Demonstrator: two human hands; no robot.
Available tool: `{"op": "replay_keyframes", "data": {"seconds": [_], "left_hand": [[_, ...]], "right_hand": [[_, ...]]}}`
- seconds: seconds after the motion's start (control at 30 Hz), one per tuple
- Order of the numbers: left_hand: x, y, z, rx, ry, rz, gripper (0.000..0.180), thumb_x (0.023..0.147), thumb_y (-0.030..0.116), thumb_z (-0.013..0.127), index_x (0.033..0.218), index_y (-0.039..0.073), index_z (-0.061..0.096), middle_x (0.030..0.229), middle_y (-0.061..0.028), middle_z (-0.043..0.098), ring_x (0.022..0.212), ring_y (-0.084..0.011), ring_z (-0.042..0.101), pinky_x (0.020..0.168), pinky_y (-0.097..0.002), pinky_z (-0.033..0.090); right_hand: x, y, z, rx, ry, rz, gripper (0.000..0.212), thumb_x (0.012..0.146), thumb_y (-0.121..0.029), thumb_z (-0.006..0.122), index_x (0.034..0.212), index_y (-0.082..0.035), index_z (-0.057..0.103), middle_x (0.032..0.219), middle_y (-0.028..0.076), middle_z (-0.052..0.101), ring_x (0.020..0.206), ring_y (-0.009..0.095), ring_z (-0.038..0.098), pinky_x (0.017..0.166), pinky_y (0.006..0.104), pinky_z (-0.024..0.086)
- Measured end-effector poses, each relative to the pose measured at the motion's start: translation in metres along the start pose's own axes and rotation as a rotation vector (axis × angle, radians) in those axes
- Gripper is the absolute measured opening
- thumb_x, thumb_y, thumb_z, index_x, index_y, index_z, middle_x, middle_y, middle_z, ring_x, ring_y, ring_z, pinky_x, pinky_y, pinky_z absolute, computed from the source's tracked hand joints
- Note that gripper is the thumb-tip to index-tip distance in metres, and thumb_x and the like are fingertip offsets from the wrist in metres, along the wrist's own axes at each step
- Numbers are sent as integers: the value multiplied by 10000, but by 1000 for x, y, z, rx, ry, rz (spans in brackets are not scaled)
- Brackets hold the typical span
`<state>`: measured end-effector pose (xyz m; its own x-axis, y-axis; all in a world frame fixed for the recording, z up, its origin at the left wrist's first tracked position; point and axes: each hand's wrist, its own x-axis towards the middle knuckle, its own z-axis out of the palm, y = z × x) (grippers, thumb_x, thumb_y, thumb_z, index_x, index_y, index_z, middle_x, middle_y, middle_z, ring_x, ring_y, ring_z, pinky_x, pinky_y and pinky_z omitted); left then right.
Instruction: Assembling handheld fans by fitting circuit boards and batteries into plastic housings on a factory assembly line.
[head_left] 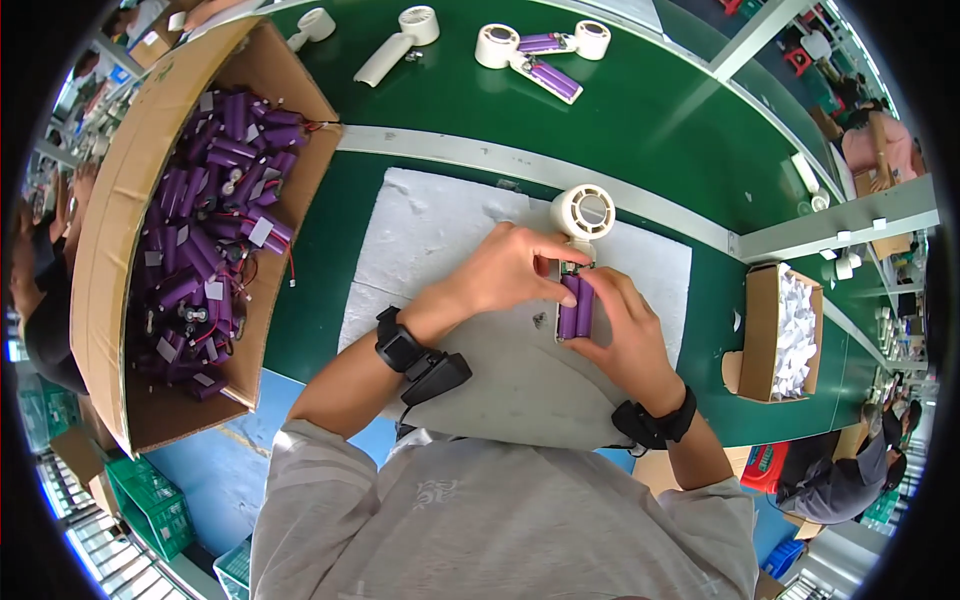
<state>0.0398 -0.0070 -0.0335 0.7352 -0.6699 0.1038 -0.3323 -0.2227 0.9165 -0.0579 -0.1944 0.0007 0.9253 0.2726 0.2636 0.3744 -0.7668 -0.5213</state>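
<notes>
A white handheld fan (583, 212) lies on a white foam sheet (420, 225), its round head pointing away from me and its handle open. Inside the handle sits a purple battery pack (577, 308), with a bit of green circuit board above it. My left hand (510, 268) pinches the top of the handle from the left, thumb on the battery pack's upper end. On the other side, my right hand (628, 325) grips the handle and pack between fingers and thumb. A few tiny metal screws (540, 320) lie left of the handle.
On the left stands a big cardboard box (110, 250) of purple battery packs with red and black wires. More fans (400, 45) and open fan handles (548, 78) lie beyond the metal rail (480, 152). A smaller box (763, 330) at right holds white paper pieces. Other people work nearby.
</notes>
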Motion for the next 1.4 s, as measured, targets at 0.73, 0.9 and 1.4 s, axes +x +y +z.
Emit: {"op": "replay_keyframes", "data": {"seconds": [0.73,0.9,1.4], "left_hand": [[5,-26,-14,197,478,106,462,768,120,733,1208,82,596,1218,-169,577,1099,-335,564,935,-404,477],[14,-36,-38,262,732,50,470,766,144,740,1204,72,584,1236,-184,551,1173,-354,508,1004,-410,423],[101,-84,-168,807,673,-605,621,776,232,700,1337,111,462,1234,-205,552,1168,-419,506,963,-486,446]], "right_hand": [[58,53,-7,-104,259,205,366,751,-66,756,1096,-33,639,1042,82,629,796,176,642,680,273,500],[38,64,26,140,93,157,182,808,-46,703,986,-22,669,856,37,642,628,81,549,572,206,424],[34,70,32,374,239,74,61,842,-60,680,876,-10,669,734,49,659,615,95,565,573,248,464]]}}
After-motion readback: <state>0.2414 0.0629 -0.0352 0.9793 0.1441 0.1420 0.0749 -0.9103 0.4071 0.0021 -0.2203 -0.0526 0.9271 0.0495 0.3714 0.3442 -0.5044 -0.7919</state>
